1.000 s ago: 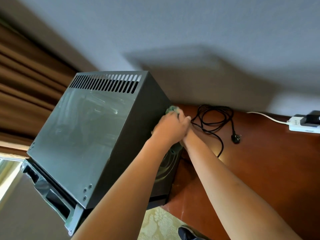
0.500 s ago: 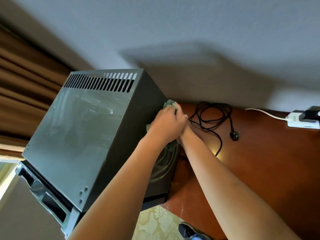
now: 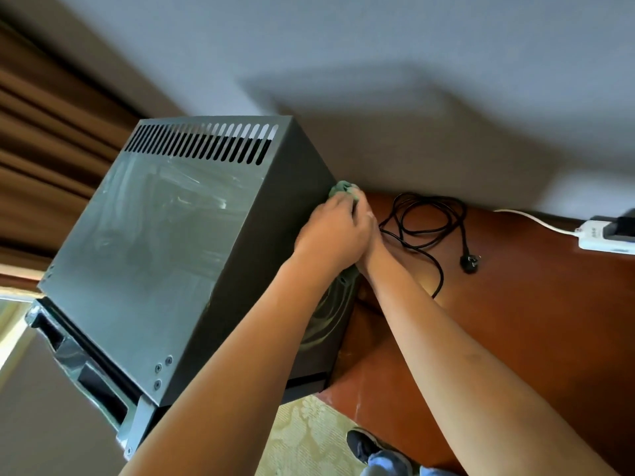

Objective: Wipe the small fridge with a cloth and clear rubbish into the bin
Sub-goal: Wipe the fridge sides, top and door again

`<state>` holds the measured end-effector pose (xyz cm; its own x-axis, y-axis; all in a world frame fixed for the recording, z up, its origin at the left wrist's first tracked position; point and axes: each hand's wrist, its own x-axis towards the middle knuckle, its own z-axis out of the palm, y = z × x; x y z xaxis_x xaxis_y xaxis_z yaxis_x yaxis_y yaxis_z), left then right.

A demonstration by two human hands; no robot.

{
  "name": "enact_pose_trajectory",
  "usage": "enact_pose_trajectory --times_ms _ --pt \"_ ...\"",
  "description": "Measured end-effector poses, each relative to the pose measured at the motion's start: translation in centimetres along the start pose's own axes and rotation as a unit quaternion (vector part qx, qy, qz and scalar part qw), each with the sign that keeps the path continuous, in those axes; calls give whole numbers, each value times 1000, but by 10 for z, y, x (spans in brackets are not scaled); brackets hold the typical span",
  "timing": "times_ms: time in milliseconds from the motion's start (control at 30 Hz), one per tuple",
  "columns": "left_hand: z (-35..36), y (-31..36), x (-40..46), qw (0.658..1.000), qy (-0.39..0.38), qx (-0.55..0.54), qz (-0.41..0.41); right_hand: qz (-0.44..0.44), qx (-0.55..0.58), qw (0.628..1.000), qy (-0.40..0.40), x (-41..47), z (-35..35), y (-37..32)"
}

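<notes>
While both hands sit stacked on the fridge's right side wall, the step in hand is the wipe, not the rubbish run; no bin or rubbish is in view.

Left hand (image 3: 331, 235) lies on top, fingers curled over the green cloth (image 3: 343, 190), pressing it to the dark panel near the rear upper corner. Right hand (image 3: 370, 235) is mostly hidden under the left; it looks clamped on the same cloth, but can't tell for sure.

Small fridge (image 3: 154, 262) stands on the red-brown wooden surface (image 3: 532, 321), close to the wall (image 3: 378, 63). Top panel faces the camera, vent slots along the far edge, door end toward the lower left. Long axis in view runs from door end to vent end, lower left to upper right.

Next move, my read: drag the cloth down and forward along the side wall, keeping pressure flat. Power cable (image 3: 426, 225) lies coiled just beside the hands, unplugged; avoid snagging it. Power strip (image 3: 604, 238) sits well apart, right.
</notes>
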<state>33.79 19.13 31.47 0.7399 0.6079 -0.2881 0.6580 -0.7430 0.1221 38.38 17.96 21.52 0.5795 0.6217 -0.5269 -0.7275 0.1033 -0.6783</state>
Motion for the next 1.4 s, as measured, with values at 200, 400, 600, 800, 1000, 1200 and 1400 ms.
enact_pose_trajectory --times_ms 200,400,600,800,1000,1200,1400 --pt "-2 -7 -11 916 -18 390 88 58 -228 972 -22 5 -14 18" --pt "-24 -19 -12 813 -47 573 94 40 -198 978 -54 6 -16 2" --pt "-27 -22 -13 798 -50 591 106 116 -193 973 -50 5 -36 49" --pt "-31 -22 -11 807 -42 579 105 52 -152 984 -82 -7 -19 35" --pt "-34 -24 -13 812 -38 571 113 -25 -200 979 -7 21 -22 25" --pt "-35 -24 -13 814 -33 568 120 156 -217 962 -49 42 -40 85" --pt "-35 -27 -11 810 -30 571 129 -6 -167 985 -51 14 -19 33"
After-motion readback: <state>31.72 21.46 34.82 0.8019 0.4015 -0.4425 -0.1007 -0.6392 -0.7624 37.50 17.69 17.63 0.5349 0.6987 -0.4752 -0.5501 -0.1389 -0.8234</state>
